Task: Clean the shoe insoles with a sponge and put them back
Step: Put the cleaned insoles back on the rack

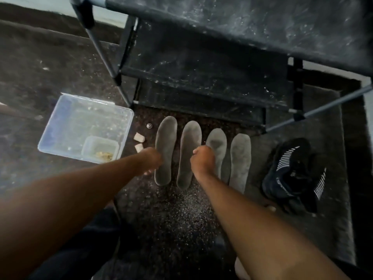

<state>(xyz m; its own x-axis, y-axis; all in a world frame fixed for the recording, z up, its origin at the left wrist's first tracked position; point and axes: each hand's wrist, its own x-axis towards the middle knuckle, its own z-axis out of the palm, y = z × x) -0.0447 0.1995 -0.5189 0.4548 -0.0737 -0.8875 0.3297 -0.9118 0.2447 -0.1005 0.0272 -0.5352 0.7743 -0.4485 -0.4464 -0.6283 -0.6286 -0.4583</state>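
Reaching over four grey insoles (188, 152) lined on floor beside dark shoes (292, 174); left hand (150, 160) and right hand (202, 159) curled, possibly empty. Cleaning step; sponge needed next.

four flat grey foam insoles (166, 150) lie side by side in a row on the dark speckled carpet (177, 219), in front of the black fabric shoe rack (201, 77). left of the row: two small beige sponge pieces (139, 137), then a clear plastic tub (60, 126) holding a smaller clear container (101, 147). right of the row: black knit sneakers (290, 170).
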